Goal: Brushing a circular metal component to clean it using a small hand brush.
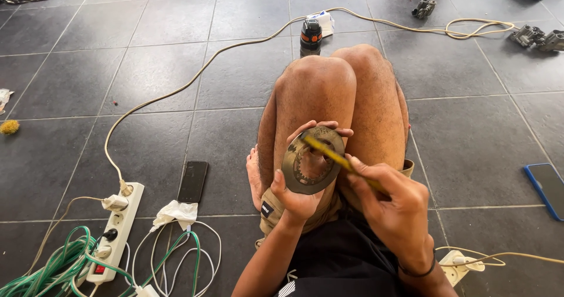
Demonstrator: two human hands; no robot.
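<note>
Left hand fingers curl clamped around the rim of a toothed metal disc, held above the raised knees. Right hand fingers pinch a yellow tool, its tip lying across the disc. A phone and power strip lie on the tiled floor toward its near left edge.

There is one round dark metal disc with a toothed inner hole and one thin yellow tool. Two hands are visible: one left hand, one right hand. On the floor lie two phones: one black phone and one phone in a blue case. There is one white power strip, one black and orange bottle, three grey metal parts, and one crumpled white tissue.
</note>
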